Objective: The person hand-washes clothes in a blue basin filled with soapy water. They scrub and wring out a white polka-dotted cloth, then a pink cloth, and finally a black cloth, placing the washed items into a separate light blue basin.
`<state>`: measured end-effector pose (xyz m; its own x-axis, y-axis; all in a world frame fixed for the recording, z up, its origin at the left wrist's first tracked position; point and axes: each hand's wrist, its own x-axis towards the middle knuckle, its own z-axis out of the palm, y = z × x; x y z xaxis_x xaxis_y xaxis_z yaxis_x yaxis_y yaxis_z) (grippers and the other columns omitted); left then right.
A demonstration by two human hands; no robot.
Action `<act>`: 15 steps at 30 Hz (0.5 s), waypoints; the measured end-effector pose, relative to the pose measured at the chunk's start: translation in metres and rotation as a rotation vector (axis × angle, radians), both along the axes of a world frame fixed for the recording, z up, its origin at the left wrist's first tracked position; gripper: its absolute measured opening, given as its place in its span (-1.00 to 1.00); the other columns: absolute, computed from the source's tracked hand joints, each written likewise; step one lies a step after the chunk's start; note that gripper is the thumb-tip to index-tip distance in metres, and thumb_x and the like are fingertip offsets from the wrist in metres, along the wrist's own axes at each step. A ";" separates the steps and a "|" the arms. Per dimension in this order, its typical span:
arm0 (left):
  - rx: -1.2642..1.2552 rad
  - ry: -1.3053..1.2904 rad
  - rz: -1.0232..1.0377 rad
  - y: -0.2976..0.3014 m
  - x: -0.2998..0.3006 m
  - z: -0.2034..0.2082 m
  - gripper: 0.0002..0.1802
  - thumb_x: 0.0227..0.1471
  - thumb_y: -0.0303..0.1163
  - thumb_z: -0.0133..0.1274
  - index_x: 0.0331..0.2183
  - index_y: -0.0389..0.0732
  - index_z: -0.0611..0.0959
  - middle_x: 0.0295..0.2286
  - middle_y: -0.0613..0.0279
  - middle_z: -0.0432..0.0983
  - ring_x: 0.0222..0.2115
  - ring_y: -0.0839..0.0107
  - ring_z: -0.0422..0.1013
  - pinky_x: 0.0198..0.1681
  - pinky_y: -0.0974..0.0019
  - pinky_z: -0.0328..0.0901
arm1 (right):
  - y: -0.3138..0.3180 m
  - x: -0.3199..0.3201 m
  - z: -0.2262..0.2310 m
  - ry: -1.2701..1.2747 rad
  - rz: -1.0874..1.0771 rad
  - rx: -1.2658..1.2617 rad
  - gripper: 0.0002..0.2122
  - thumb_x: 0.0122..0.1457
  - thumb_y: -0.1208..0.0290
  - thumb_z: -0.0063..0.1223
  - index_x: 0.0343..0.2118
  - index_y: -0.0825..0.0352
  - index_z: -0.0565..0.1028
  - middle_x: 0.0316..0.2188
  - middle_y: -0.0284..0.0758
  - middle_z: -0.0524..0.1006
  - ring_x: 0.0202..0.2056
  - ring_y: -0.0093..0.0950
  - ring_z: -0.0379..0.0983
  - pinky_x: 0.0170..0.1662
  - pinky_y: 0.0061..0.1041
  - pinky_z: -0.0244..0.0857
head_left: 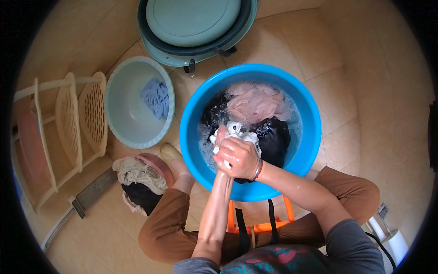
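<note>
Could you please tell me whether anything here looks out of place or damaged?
Only the heaped clothes at the pink basin look untidy: they bulge past its rim on the side near the grey mop head, as if it were overfilled. I see no obvious damage to the blue basin.

Illegible green lettering (248, 267) on grey shirt (335, 261)

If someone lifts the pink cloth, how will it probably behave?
The pink cloth is probably floppy, given its loose folds. It looks soaked, so likely heavy for its size; the suds beside it may make it slippery.
</note>
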<state>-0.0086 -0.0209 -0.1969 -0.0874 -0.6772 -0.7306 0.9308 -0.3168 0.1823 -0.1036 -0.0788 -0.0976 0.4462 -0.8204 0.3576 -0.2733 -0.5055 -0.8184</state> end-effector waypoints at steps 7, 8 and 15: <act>0.269 -0.730 -0.062 -0.026 -0.025 0.035 -0.69 0.09 -0.29 0.09 -0.19 -0.30 0.57 -0.26 0.26 0.53 -0.26 0.48 0.43 -0.22 0.35 0.34 | -0.021 -0.035 -0.108 0.308 -0.270 0.447 -0.84 0.13 0.33 0.02 -0.50 0.29 0.49 -0.53 -0.10 0.51 -0.43 -0.04 0.46 -0.41 -0.13 0.31; 0.247 -0.705 -0.014 -0.027 -0.022 0.032 -0.65 0.09 -0.26 0.09 -0.15 -0.30 0.55 -0.25 0.25 0.53 -0.25 0.47 0.43 -0.20 0.35 0.33 | -0.023 -0.036 -0.115 0.340 -0.288 0.445 -0.82 0.13 0.31 0.05 -0.51 0.31 0.47 -0.51 -0.09 0.51 -0.40 -0.04 0.46 -0.38 -0.12 0.31; 0.286 -0.764 -0.233 -0.025 0.015 -0.001 -0.40 0.13 -0.19 0.04 0.18 0.09 0.27 0.12 0.34 0.19 0.00 0.39 0.25 -0.19 0.27 0.38 | -0.031 -0.052 -0.141 0.456 -0.192 0.173 -0.63 0.03 0.34 0.17 -0.06 0.20 0.43 0.00 -0.19 0.33 -0.09 -0.14 0.29 -0.03 -0.22 0.24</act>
<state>0.0065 -0.0456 -0.1979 0.3858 -0.4831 -0.7860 0.4896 -0.6149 0.6183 -0.1558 -0.1100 -0.2387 0.3605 -0.9326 0.0141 -0.6962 -0.2792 -0.6614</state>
